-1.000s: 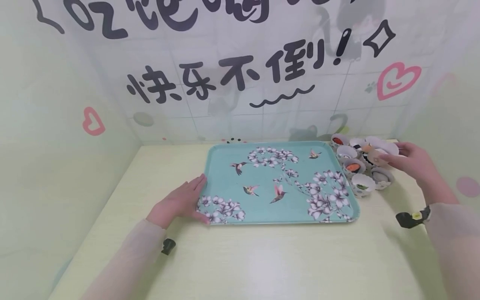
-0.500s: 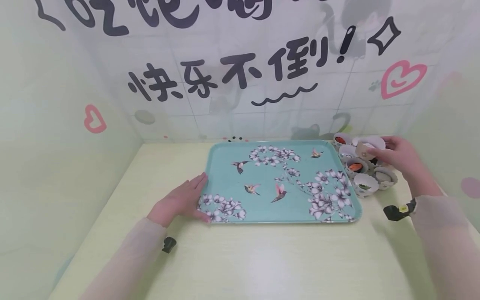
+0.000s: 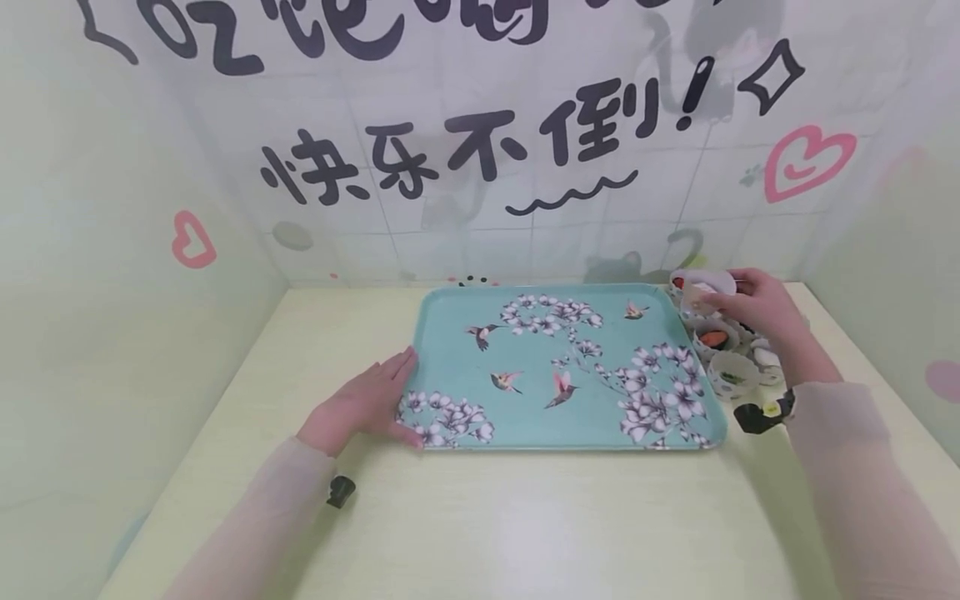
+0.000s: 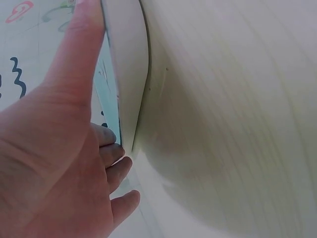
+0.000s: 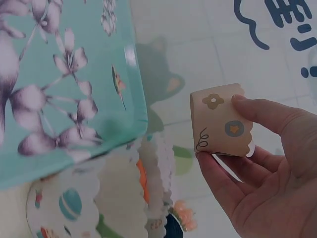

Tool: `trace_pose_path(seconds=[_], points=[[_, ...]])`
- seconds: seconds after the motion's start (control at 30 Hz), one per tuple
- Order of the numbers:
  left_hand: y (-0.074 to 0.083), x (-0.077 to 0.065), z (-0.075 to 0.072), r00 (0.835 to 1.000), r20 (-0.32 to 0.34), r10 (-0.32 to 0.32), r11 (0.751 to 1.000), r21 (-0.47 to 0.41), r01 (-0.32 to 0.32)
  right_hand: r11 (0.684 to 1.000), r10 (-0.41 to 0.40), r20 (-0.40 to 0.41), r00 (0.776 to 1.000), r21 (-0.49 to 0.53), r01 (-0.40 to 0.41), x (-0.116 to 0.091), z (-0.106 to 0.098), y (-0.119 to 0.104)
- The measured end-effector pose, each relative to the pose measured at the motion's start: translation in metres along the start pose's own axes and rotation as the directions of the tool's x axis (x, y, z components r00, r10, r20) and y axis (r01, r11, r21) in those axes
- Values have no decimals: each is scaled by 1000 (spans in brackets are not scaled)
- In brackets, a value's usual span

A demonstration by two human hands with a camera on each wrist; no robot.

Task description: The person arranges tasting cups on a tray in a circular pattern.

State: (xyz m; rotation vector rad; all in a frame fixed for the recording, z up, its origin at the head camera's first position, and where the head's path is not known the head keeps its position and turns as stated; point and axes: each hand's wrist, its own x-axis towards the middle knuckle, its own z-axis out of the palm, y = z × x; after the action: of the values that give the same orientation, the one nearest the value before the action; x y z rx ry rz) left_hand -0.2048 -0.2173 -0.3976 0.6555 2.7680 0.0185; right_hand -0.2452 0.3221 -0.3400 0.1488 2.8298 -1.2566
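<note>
In the head view, a turquoise tray (image 3: 457, 333) printed with birds and white blossoms lies on the table. My left hand (image 3: 363, 408) rests against its near left corner, fingers straight along the left side and thumb at the front edge. Between thumb and fingers my right hand (image 3: 765, 308) holds a small beige paper baking cup (image 5: 218, 121) with a flower, a star and a scalloped rim. The right wrist view shows it tipped on its side, its contents hidden. It overlaps the cups beside the tray's far right corner in the head view.
Several paper cups crowd the tray's right side, among them one with an orange piece (image 3: 712, 339) and one with something green (image 3: 733, 375). A printed wall (image 3: 465, 242) stands behind the tray. Pale table (image 3: 495, 517) extends in front of it.
My right hand has carried the paper cup leftward over the other cups, from the far right toward the tray's far right corner. My left hand keeps its place on the tray.
</note>
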Motion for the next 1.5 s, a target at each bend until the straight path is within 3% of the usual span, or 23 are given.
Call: trace_pose_path(seconds=[0.37, 0.57, 0.9, 1.3, 1.5], points=[[2, 0, -1, 1000, 9, -11, 1000, -9, 11, 999, -6, 37, 999, 53, 4, 10, 23, -13], [1, 0, -1, 1000, 7, -12, 1000, -12, 12, 997, -81, 48, 996, 20, 81, 19, 35, -22], [1, 0, 1, 1000, 11, 0, 1000, 19, -1, 990, -122, 64, 990, 73, 118, 33, 61, -34], [1, 0, 0, 1000, -2, 26, 1000, 16, -26, 990, -89, 100, 991, 121, 77, 48, 94, -52], [3, -3, -1, 1000, 6, 9, 1000, -1, -9, 987, -120, 104, 987, 123, 107, 55, 110, -63]])
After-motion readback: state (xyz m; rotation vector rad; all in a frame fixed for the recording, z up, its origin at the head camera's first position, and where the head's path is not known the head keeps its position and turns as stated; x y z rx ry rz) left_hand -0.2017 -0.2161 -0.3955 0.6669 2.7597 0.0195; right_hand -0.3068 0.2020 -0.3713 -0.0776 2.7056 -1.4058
